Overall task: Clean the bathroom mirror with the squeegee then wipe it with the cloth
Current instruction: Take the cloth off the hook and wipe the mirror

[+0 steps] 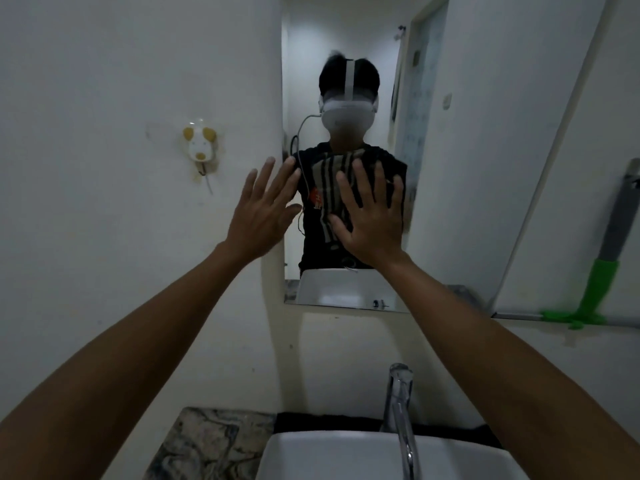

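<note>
White walls (104, 64) close in on a narrow mirror (349, 39) that runs from the top of the view down to a straight lower edge just above the tap (401, 407). To its left the wall is bare apart from a small animal-shaped hook (200, 147); to its right a second, slanted pane edge cuts diagonally down toward a rail. The squeegee (602, 271), grey handle above a green head, leans on that right wall with its green blade resting on the rail, well apart from both hands. Below, a white sink (346, 455) fills the bottom middle, with a marbled counter (207, 441) on its left and the tap rising upright just inside the right forearm. Between the two forearms the wall under the mirror is free. The right hand (372, 223) lies flat with fingers spread, palm pressing the striped cloth (332, 181) against the glass near the mirror's middle; the cloth shows above and left of the fingers, and the hand pins it rather than clenching it. The left hand (261, 213) is spread wide and holds nothing, its fingertips at the mirror's left edge, straddling wall and glass; whether the palm touches the surface cannot be told. Glass above the cloth and below the right wrist is uncovered.
</note>
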